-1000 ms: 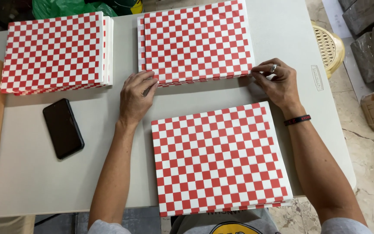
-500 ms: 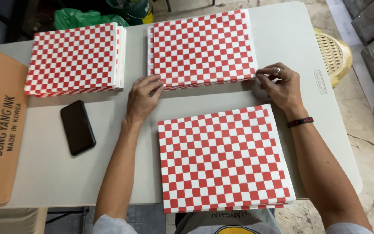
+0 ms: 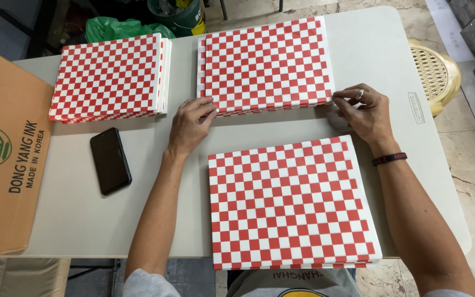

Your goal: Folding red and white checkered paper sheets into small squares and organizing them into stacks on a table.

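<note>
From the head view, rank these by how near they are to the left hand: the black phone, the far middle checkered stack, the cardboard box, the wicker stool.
1. Far middle checkered stack: the left hand touches its near left corner.
2. Black phone: on the table, left of the hand.
3. Cardboard box: at the table's left edge.
4. Wicker stool: off the table, far right.

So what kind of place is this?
Probably a small workshop or packing room. Stacks of red-and-white checkered paper sit on a folding table, beside a cardboard box, with the left hand and right hand at one stack's corners.
</note>
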